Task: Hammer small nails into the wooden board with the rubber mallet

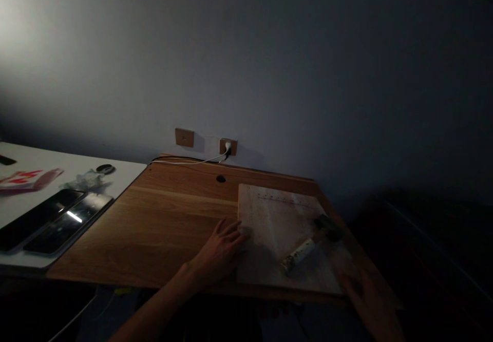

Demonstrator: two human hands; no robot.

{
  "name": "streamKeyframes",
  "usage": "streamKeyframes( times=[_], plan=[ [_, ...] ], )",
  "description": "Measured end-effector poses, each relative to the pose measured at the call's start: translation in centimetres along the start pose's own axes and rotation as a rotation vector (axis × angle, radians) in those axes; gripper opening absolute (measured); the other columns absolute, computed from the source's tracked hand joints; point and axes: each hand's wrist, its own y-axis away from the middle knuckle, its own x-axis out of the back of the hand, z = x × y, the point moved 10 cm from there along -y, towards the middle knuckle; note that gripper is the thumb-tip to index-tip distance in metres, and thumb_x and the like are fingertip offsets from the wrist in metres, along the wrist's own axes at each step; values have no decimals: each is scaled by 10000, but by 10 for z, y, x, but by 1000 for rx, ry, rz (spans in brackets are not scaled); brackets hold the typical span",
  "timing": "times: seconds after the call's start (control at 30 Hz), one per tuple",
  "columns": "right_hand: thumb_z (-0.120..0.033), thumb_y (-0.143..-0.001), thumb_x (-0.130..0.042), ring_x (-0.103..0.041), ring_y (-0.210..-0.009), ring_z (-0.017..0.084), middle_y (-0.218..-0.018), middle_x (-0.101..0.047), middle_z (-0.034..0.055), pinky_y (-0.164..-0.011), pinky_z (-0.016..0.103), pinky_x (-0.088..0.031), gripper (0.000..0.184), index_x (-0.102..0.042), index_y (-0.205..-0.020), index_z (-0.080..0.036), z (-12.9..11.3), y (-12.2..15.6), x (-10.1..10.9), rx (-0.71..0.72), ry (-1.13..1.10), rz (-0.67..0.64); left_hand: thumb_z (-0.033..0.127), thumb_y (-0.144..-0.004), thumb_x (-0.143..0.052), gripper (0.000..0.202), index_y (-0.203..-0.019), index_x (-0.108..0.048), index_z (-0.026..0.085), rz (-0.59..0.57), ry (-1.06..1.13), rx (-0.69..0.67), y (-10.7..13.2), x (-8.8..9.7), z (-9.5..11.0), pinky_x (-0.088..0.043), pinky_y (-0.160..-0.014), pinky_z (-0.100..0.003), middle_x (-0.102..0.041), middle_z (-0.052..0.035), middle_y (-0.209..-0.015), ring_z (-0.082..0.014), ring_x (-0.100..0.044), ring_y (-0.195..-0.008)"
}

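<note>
A pale wooden board (265,252) lies on the brown wooden tabletop (169,234), with a row of small dark marks or nails near its far edge. On the board rests a hammer (298,254), its worn white handle pointing toward me and its dark head to the far right. My left hand (225,247) is at the board's left edge, fingers stretched out and fingertips touching it; the thumb is hard to make out. By the near right corner of the board is my right hand (367,296), dim, with its fingers apart. Neither hand touches the hammer.
Left of the wooden top, a white table (127,170) holds two dark glossy devices (69,224), a red-and-white packet (29,179), crumpled clear plastic (87,180) and a round black object (105,169). A white plug (228,147) sits in a wall socket, cables trailing left. The right side is dark.
</note>
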Motion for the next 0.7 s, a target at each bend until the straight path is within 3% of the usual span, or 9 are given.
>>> streamKeyframes(
  times=[0.17, 0.27, 0.37, 0.43, 0.53, 0.6, 0.7],
  plan=[
    [-422, -972, -286, -671, -1178, 400, -1227, -726, 137, -895, 630, -560, 507, -773, -1042, -298, -50, 18, -21, 139, -47, -141, 241, -990, -526, 369, -1347, -609, 278, 136, -107, 68, 37, 37, -31, -293, -1207, -596, -712, -71, -1258, -279, -524, -1346],
    [-483, -963, -442, -664, -1208, 354, -1287, -708, 106, -961, 556, -569, 396, -712, -1186, -297, -79, 20, -32, 121, -95, -164, 283, -989, -529, 326, -1295, -641, 263, 206, -189, 135, 65, 62, -54, -339, -1176, -575, -724, -78, -1231, -277, -586, -1261],
    [-498, -971, -521, -643, -1248, 321, -1381, -660, 113, -995, 515, -565, 490, -555, -1397, -258, -109, 21, -43, 94, -126, -203, 290, -979, -531, 279, -1218, -667, 243, 232, -239, 207, 87, 83, -76, -343, -1157, -575, -753, -73, -1152, -260, -661, -1117],
    [-525, -983, -509, -640, -1247, 317, -1370, -664, 111, -1003, 516, -554, 502, -526, -1404, -252, -128, 17, -48, 61, -171, -215, 278, -948, -553, 262, -1173, -682, 237, 235, -236, 251, 93, 93, -90, -356, -1135, -567, -770, -62, -1071, -256, -681, -1041],
    [-593, -974, -495, -633, -1213, 335, -1329, -652, 144, -990, 527, -536, 540, -541, -1362, -220, -160, 4, -39, 45, -231, -86, 276, -895, -572, 269, -1126, -703, 232, 298, -110, 342, 80, 106, -116, -447, -1027, -495, -771, -57, -969, -262, -688, -987],
    [-615, -974, -480, -607, -1207, 336, -1304, -624, 159, -1005, 532, -509, 546, -559, -1324, -204, -186, -6, -32, 66, -272, -14, 330, -885, -575, 254, -1066, -709, 214, 392, 134, 425, 58, 112, -143, -504, -898, -399, -759, -58, -924, -230, -699, -882],
    [-578, -984, -496, -613, -1117, 305, -1208, -614, 141, -958, 489, -519, 464, -593, -1254, -214, -228, -16, -26, 110, -350, 28, 412, -836, -609, 268, -899, -685, 162, 658, 582, 576, 21, 119, -197, -508, -752, -299, -708, -60, -813, -187, -680, -775]
  ],
)
